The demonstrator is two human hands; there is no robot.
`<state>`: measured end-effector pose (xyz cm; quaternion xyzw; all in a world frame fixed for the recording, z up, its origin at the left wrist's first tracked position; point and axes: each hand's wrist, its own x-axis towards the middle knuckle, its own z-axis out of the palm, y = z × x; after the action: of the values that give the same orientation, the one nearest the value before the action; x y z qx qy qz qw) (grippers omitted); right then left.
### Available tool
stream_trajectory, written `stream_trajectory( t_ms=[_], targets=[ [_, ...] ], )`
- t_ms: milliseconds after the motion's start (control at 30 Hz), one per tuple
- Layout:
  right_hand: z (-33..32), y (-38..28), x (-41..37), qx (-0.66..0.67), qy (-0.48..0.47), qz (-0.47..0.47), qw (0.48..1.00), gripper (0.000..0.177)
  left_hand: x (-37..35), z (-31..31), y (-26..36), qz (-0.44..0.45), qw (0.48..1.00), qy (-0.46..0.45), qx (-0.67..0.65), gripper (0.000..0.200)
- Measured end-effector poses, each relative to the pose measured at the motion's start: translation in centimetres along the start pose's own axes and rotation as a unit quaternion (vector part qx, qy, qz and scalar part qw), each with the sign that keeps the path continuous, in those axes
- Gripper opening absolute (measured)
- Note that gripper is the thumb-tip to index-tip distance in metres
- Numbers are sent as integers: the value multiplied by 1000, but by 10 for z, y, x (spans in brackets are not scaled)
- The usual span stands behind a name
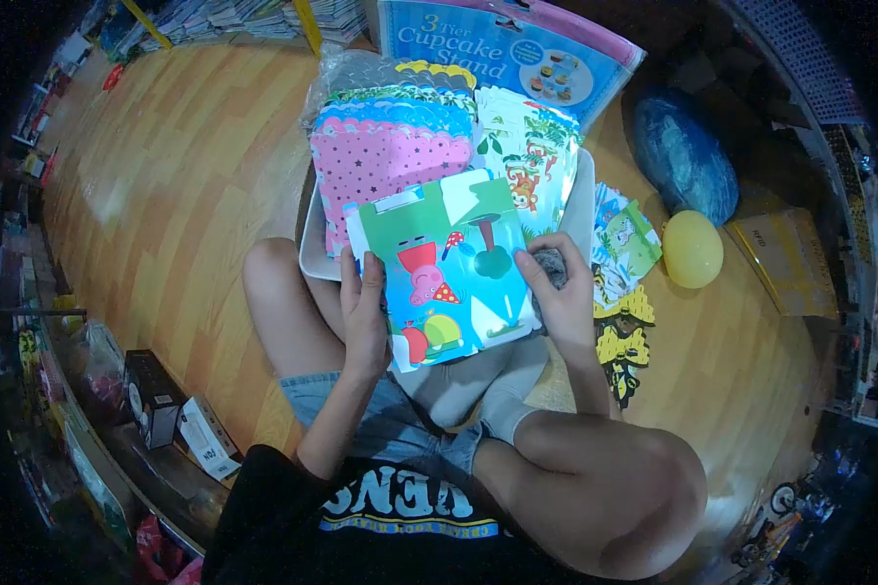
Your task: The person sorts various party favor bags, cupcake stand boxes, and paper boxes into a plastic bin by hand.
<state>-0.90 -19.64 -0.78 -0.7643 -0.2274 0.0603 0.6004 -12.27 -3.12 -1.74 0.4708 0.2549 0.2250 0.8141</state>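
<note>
Above my lap, a flat printed card sheet [458, 255] is held in both hands, its cartoon pig, tree and balloons upside down to me. My left hand [366, 317] grips the sheet's left edge. At the right edge, my right hand [566, 292] pinches it with the thumb on top. A grey fuzzy patch [553, 265] shows between that thumb and the fingers. Behind the sheet is a white plastic tub [314, 244]. Pink star-patterned scalloped cards [385, 156] stand in its left side, and white cards with monkeys and leaves [537, 146] in its right.
A blue Cupcake Stand package [517, 54] stands behind the tub. To the right are more printed cards [629, 239], yellow-and-black pieces [622, 341], a yellow balloon [693, 250], a blue wrapped bundle [688, 156] and a cardboard box [785, 258]. Small boxes [156, 395] sit left on the wood floor [166, 214].
</note>
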Motion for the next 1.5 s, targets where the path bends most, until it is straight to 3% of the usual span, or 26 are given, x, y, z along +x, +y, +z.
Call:
stream_trajectory(
  t_ms=[167,267,500,600,633,667,733,767,800,833,867,933,1033,1100,1167,1233,1333,1367,1400,1500],
  targets=[
    [-3,-8,-6,-22,-37,129,991,26,-4,1,-2,6,1000,-4,6,62],
    [-5,-18,-4,-9,-18,137,990,26,-3,3,-9,7,999,40,1,56],
    [-12,-3,-4,29,-35,137,989,25,-6,1,-6,-19,999,27,7,52],
    [-17,-16,-2,-15,-55,154,986,20,-4,-4,-9,-4,1000,12,-6,48],
    [-18,-21,-1,-67,50,19,996,22,-5,-3,-7,3,1000,15,3,45],
    [-20,-28,-2,-118,154,-116,974,25,-6,-1,-8,8,1000,17,11,43],
    [-14,-33,-14,6,31,-111,993,41,-7,2,-13,14,999,13,30,44],
    [-13,-41,-13,-81,-136,-153,975,49,-7,4,-17,21,999,9,49,46],
    [-3,-49,-10,-128,-305,-125,936,58,-9,6,-22,21,999,5,49,46],
    [15,-37,-11,-154,-377,-216,887,58,-13,8,-29,57,997,2,43,48],
    [21,-32,-12,-155,-376,-217,887,58,-14,12,-31,93,995,0,36,50],
    [29,-25,-10,-318,-265,-329,849,56,-14,18,-26,96,992,12,86,52],
    [18,-12,11,-400,-172,-240,868,52,-14,26,-12,112,981,-49,150,37],
    [9,23,19,-201,-54,-146,967,43,-18,22,-11,108,982,-55,147,35],
    [-8,39,20,-109,34,70,991,34,-22,19,-8,105,982,-64,145,32],
    [-21,22,19,-22,104,47,993,26,-24,18,-1,104,982,-40,151,33],
    [-32,0,14,-40,121,-15,992,19,-24,23,14,108,985,-27,129,34],
    [-36,-3,11,-48,57,-18,997,21,-22,24,16,110,985,-25,129,34],
    [-35,-9,4,-37,2,73,997,28,-20,24,18,104,986,-12,130,33],
    [-26,-5,-1,-25,-35,138,989,32,-21,24,18,91,987,-24,127,33]
  ],
)
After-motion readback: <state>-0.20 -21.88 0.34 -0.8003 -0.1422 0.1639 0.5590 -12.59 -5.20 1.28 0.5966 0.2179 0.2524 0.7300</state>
